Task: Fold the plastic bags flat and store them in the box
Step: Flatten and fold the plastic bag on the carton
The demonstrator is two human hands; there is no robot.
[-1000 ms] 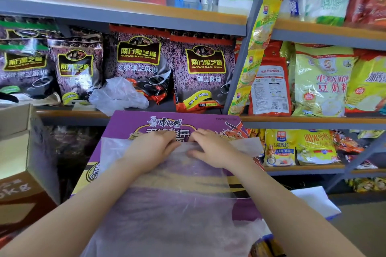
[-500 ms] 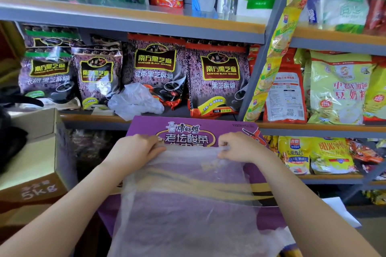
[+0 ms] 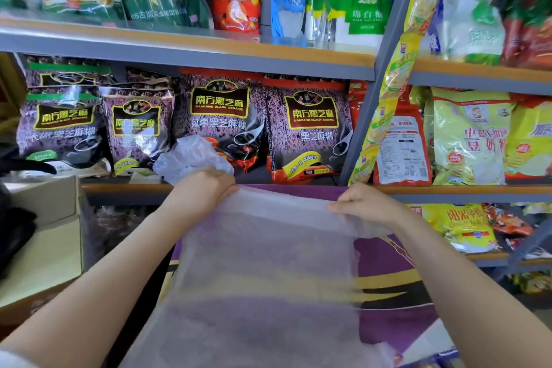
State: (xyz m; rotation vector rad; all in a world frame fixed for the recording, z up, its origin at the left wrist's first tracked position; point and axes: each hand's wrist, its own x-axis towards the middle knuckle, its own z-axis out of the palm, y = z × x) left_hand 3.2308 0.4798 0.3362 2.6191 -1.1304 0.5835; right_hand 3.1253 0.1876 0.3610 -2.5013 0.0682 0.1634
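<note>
Pinching bag (image 3: 263, 263) top edge, both hands

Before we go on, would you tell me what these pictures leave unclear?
- Head view: the purple carton print lies under the translucent plastic bag.
- The bag's near end is cut off by the bottom edge.
- Left hand and right hand: fingertips curl behind the bag's edge.
- The cardboard box interior is partly cut off at left.

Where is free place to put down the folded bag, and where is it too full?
Free: purple carton right of the plastic bag; inside the cardboard box. Crowded: shelf with sesame packs and the crumpled bag.
</note>
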